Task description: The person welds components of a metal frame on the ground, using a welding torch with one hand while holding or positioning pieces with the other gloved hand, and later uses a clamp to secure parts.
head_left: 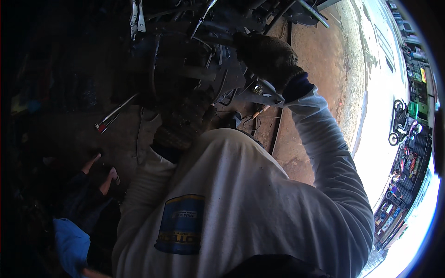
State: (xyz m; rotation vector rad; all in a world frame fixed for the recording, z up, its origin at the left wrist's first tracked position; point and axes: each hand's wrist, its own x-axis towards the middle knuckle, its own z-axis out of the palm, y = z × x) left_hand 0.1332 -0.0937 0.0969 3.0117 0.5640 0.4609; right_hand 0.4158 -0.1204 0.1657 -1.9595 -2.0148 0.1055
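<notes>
My right hand (270, 56), in a dark work glove, is closed at the right side of a dark mass of machine parts (204, 60). A dark bar seems to run left from its fingers, but I cannot make out what it is. Below and to the left, my left hand (183, 123), gloved too, is held low against the underside of the same parts. Its fingers are lost in shadow. Locking pliers (137, 19) hang at the upper left of the machine. Cables and thin metal rods cross the dark area between.
A long tool with a red end (103, 125) juts out at left. On the floor (303, 160) behind the machine lies a wooden-handled tool (261, 111). Another person (72, 236) is at lower left. Parked motorcycles (402, 123) line the far right, across bright ground.
</notes>
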